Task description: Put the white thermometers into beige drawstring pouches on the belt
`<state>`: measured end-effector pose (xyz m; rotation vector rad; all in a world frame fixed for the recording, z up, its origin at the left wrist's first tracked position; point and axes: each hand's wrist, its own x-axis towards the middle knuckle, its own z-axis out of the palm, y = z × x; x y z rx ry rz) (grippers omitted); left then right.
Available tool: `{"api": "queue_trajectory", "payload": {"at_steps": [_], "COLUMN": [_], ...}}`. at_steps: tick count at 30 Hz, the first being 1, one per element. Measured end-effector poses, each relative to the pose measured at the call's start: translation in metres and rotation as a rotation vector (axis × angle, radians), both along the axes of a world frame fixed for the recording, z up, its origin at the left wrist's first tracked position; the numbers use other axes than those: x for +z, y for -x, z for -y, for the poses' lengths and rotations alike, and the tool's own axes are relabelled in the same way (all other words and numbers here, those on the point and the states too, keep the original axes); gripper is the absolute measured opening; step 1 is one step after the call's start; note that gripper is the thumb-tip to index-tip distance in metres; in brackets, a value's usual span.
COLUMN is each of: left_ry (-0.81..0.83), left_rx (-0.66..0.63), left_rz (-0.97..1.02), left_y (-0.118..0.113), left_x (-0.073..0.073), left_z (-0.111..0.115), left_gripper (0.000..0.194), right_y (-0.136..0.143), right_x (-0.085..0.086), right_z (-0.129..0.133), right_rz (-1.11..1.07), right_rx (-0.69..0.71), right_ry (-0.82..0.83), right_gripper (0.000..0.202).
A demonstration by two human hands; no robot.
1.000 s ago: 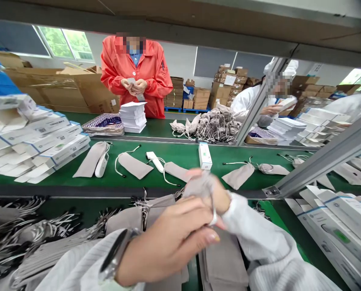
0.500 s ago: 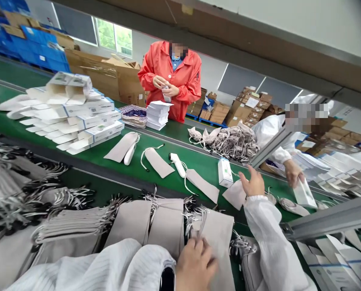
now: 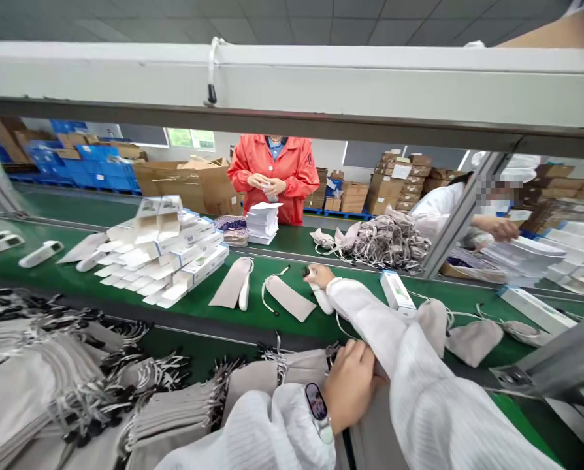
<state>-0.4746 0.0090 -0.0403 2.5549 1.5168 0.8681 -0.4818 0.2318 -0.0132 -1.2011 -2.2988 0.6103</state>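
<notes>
My right hand [image 3: 320, 279] reaches across onto the green belt, its fingers closed round a slim white handheld device [image 3: 325, 301] with a black tip. Under that arm, my left hand [image 3: 351, 385], wearing a watch, is curled over the near row of grey drawstring pouches [image 3: 253, 385]. Its fingers seem closed on a pouch there, though their tips are partly hidden. Left of my right hand lie a flat grey pouch [image 3: 290, 298] with its cord loose and another pouch [image 3: 233, 282] beside a white device [image 3: 245, 290]. A small white box [image 3: 398, 292] stands to the right.
Open white boxes [image 3: 174, 251] are piled on the belt at left. Across it, a person in red [image 3: 274, 173] handles something small behind a paper stack [image 3: 263, 223]. More pouches [image 3: 385, 241] lie heaped at right. A metal post [image 3: 463, 215] and overhead beam [image 3: 292, 81] frame the station.
My view has levelled and risen. My right hand, open over the belt before, has moved left and closed on the white device. My left hand has curled over the pouches.
</notes>
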Motion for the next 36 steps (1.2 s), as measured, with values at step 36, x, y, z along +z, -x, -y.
{"api": "queue_trajectory", "payload": {"at_steps": [36], "left_ry": [0.088], "left_rx": [-0.016], "left_rz": [0.414], "left_y": [0.022], "left_x": [0.065], "left_z": [0.001], "left_gripper": [0.015], "right_y": [-0.152], "right_x": [0.041], "right_z": [0.143], "right_rz": [-0.493], "right_rx": [0.442], "right_ry": [0.777], "right_gripper": [0.047]}}
